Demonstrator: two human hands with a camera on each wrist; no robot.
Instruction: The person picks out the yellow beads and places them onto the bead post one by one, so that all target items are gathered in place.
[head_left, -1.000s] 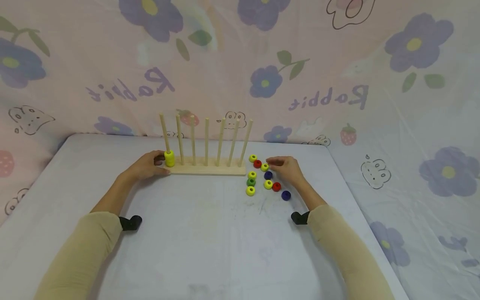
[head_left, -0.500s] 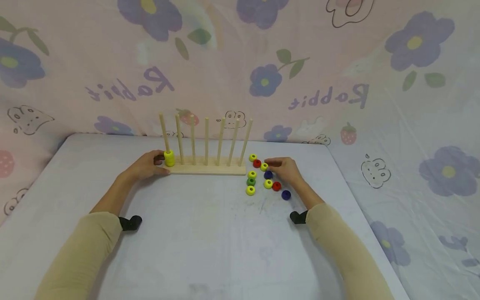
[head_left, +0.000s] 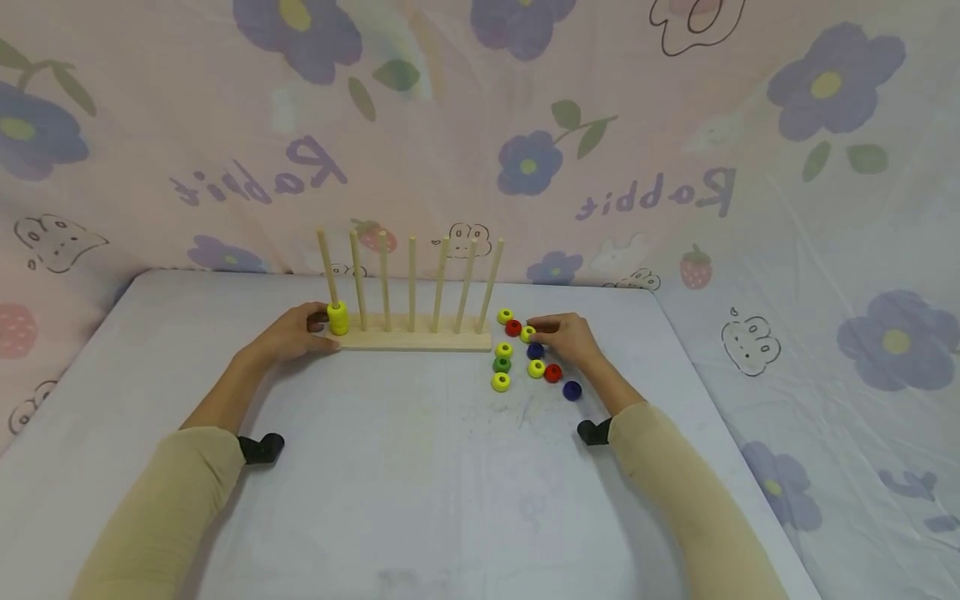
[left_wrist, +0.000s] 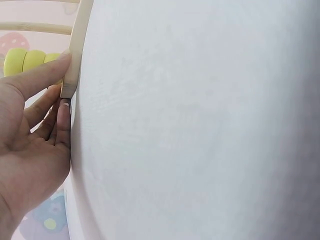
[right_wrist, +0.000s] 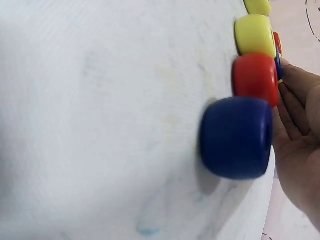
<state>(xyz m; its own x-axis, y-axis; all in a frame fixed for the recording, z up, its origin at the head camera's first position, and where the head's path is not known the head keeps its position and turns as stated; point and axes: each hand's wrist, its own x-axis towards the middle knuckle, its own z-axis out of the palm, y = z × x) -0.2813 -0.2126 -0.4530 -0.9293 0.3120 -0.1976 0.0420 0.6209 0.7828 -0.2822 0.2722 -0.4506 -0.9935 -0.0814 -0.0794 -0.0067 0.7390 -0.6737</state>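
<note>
A wooden peg stand [head_left: 416, 340] with a row of upright pegs stands toward the back of the table. Yellow beads [head_left: 338, 319] are stacked low on its leftmost peg. My left hand [head_left: 296, 333] holds the stand's left end, thumb along the front of the base [left_wrist: 75, 75] and fingers behind it. Right of the stand, my right hand [head_left: 566, 337] pinches a yellow bead [head_left: 527, 333] among the loose ones. In the right wrist view the hand's fingertips are partly hidden behind a blue bead [right_wrist: 237, 137] and a red bead [right_wrist: 255, 79].
Around the right hand lie several loose beads, including a green bead [head_left: 502, 365], a red bead [head_left: 513, 328] and a dark blue bead [head_left: 572, 390]. A white cloth [head_left: 390, 467] covers the table. A patterned curtain [head_left: 450, 125] hangs behind it.
My right hand has shifted slightly left, its fingertips closing in on the yellow bead. The left hand keeps its hold on the stand.
</note>
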